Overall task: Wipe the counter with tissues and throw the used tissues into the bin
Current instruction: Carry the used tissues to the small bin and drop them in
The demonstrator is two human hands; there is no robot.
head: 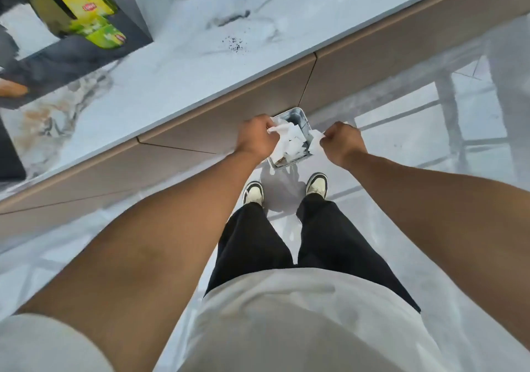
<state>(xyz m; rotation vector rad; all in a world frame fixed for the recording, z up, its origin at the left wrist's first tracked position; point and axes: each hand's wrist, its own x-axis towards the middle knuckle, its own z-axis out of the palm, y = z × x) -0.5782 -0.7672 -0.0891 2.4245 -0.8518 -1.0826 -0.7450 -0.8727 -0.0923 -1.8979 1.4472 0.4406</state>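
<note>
Now the left hand [256,135] pinches a crumpled white tissue [282,130] over the small grey square bin [289,142] on the floor. The right hand [342,142] pinches another white tissue [315,139] beside its rim, so that one might miss. Black crumbs [234,44] wait on the white marble surface [177,64].

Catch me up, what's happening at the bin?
A person stands over a small grey bin on the floor by the counter. The left hand and the right hand each pinch white tissue above the bin, which already holds crumpled tissues. A patch of dark specks remains on the counter, so wiping isn't finished.
</note>
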